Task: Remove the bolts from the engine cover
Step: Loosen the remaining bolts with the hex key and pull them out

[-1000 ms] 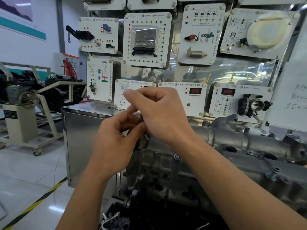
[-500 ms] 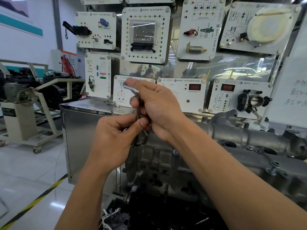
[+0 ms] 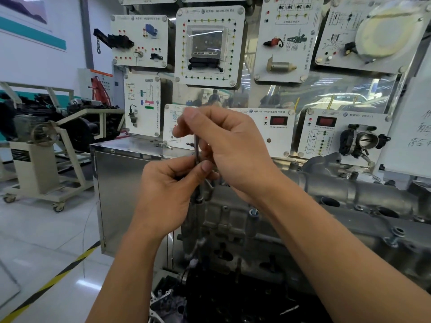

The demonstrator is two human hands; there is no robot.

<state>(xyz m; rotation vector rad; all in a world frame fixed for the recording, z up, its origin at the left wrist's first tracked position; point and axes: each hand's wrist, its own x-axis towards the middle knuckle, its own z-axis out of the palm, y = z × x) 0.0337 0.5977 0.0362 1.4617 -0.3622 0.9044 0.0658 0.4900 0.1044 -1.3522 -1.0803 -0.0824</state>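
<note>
A grey cast engine cover (image 3: 233,220) lies across the lower right, its left end under my hands. A thin metal hex key (image 3: 197,148) stands upright over the cover's left corner, its lower end at a bolt (image 3: 199,199). My right hand (image 3: 233,150) pinches the key's top with curled fingers. My left hand (image 3: 168,190) pinches the shaft lower down between thumb and fingers. Two more bolts stand partly raised from the cover, a middle bolt (image 3: 253,213) and a right bolt (image 3: 396,234).
A steel cabinet (image 3: 121,194) stands behind my left hand. White training panels (image 3: 210,45) with sensors and a throttle body (image 3: 363,141) fill the wall behind. An engine on a wheeled stand (image 3: 42,159) is at the left. Loose dark parts (image 3: 168,299) lie below the engine.
My right hand has turned on the key: its short arm, which pointed left half a second ago, is now hidden under the fingers. My left hand stays on the shaft.
</note>
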